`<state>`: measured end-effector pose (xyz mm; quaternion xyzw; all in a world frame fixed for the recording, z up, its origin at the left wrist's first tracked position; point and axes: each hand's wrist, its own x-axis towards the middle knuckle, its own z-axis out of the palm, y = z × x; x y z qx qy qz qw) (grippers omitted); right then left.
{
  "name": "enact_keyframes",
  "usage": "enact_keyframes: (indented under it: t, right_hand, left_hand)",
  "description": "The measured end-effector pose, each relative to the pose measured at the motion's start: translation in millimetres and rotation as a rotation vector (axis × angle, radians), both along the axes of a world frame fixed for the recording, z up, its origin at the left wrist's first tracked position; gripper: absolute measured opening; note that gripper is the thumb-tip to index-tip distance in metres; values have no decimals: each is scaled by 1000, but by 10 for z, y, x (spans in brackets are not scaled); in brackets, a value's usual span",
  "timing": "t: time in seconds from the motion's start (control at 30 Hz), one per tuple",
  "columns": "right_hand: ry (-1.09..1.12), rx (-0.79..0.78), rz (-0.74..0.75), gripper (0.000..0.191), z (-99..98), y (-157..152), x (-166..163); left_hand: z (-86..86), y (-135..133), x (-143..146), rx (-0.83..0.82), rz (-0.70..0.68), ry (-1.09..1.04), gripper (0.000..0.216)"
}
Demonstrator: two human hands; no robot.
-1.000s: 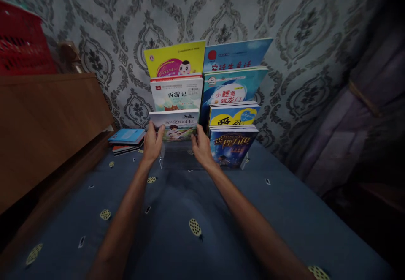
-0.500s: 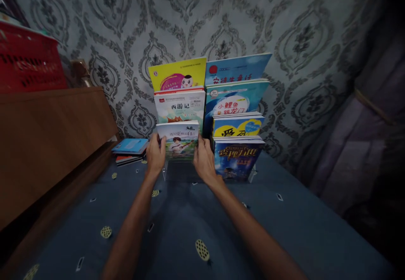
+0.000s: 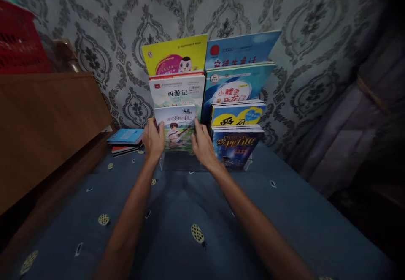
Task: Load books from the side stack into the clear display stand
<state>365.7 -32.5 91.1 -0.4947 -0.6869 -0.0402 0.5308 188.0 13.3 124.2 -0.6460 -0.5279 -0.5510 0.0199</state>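
Between my two hands a thin paperback book (image 3: 177, 134), with a guitar player on its pale cover, stands upright at the front left of a clear display stand (image 3: 179, 162). My left hand (image 3: 153, 140) is closed on the book's left edge, thumb toward the cover. On the right edge, my right hand (image 3: 204, 144) holds it with the fingers partly behind. A white book (image 3: 177, 90) and a yellow book (image 3: 175, 56) rise behind it. To the right, a dark blue book (image 3: 236, 149) stands before a yellow-and-blue book (image 3: 237, 115) and two taller blue books.
A small stack of books (image 3: 125, 136) lies left of the stand on the dark blue patterned cloth (image 3: 171, 229). Further left is a wooden cabinet (image 3: 50, 132) carrying a red basket (image 3: 20, 39). Patterned wallpaper (image 3: 133, 1) backs the stand; a tied curtain (image 3: 348, 132) hangs at right.
The view has tilted down a little, so the stand and books sit higher in the picture. Both hands stay at the sides of the paperback, whose cover now faces me slightly more upright.
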Motion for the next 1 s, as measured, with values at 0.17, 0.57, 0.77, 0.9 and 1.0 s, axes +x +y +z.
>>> enact_keyframes:
  t: [0.17, 0.57, 0.77, 0.9, 1.0]
  right_hand:
    - [-29, -22, 25, 67, -43, 36, 40]
    - [-20, -1, 9, 60, -63, 60, 44]
    - [20, 29, -4, 59, -95, 67, 33]
    - [44, 34, -1, 58, -74, 44, 39]
    - [54, 35, -11, 58, -54, 30, 34]
  left_hand:
    - [-76, -8, 21, 121, 15, 13, 38]
    - [-96, -67, 14, 161, -13, 126, 54]
    - [-98, -34, -14, 179, -65, 105, 56]
    - [-84, -29, -35, 171, -111, 107, 59]
    - [-76, -30, -43, 155, -135, 105, 59]
